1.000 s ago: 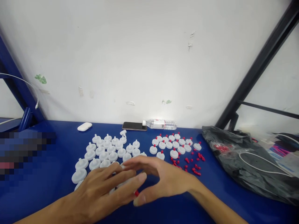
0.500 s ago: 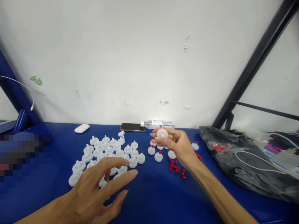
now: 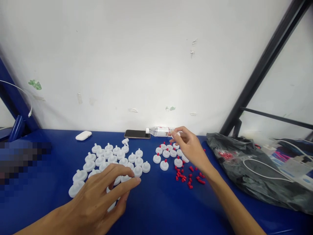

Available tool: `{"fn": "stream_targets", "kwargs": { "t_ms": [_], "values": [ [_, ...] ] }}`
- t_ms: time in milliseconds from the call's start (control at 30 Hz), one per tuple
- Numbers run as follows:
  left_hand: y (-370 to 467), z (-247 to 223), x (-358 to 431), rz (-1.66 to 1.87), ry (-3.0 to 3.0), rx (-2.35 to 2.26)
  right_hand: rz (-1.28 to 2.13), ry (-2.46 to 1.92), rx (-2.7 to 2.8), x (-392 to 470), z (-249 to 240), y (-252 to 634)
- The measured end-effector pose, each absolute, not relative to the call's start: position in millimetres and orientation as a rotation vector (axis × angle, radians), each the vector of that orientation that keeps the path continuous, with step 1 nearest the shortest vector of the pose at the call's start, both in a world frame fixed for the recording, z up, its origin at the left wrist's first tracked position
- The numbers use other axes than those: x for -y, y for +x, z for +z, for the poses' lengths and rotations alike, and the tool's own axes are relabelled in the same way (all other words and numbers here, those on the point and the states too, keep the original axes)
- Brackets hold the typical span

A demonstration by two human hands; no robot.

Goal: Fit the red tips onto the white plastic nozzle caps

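My left hand (image 3: 102, 195) hovers over the front of a group of white round caps with spouts (image 3: 89, 165), its fingers apart and holding nothing. Farther right, my right hand (image 3: 192, 148) pinches a white cap (image 3: 176, 133), mostly hidden by the fingers, in front of the bottle. Below and left of that hand stand several white caps with red tips (image 3: 164, 165). Small loose red pieces (image 3: 190, 179) lie on the blue table (image 3: 156, 202) beside my right wrist.
A phone (image 3: 137, 134) and a clear bottle (image 3: 158, 131) lie along the wall. At the back left is a white case (image 3: 83, 135). A dark plastic bag (image 3: 234, 173) with a white cable (image 3: 264, 174) covers the right side.
My right hand has moved right and slightly up with the white cap, uncovering more red-tipped caps. My left hand's fingers have drawn slightly closer together. The view has shifted slightly.
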State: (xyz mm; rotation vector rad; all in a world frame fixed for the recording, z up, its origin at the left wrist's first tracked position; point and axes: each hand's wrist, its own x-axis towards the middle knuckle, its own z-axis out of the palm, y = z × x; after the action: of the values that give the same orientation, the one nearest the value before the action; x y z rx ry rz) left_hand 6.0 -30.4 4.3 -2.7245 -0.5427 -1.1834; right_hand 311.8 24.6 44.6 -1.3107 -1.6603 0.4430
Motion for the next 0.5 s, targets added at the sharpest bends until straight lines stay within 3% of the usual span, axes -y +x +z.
{"fn": "stream_targets", "kwargs": {
  "t_ms": [233,500],
  "values": [
    [5,2,31,-1.147,-2.700,0.546,0.172,-1.458,1.782,-29,42,322],
    [4,1,30,-1.141,-2.725,0.548,0.261,-1.565,2.069,-25,45,323]
  ]
}}
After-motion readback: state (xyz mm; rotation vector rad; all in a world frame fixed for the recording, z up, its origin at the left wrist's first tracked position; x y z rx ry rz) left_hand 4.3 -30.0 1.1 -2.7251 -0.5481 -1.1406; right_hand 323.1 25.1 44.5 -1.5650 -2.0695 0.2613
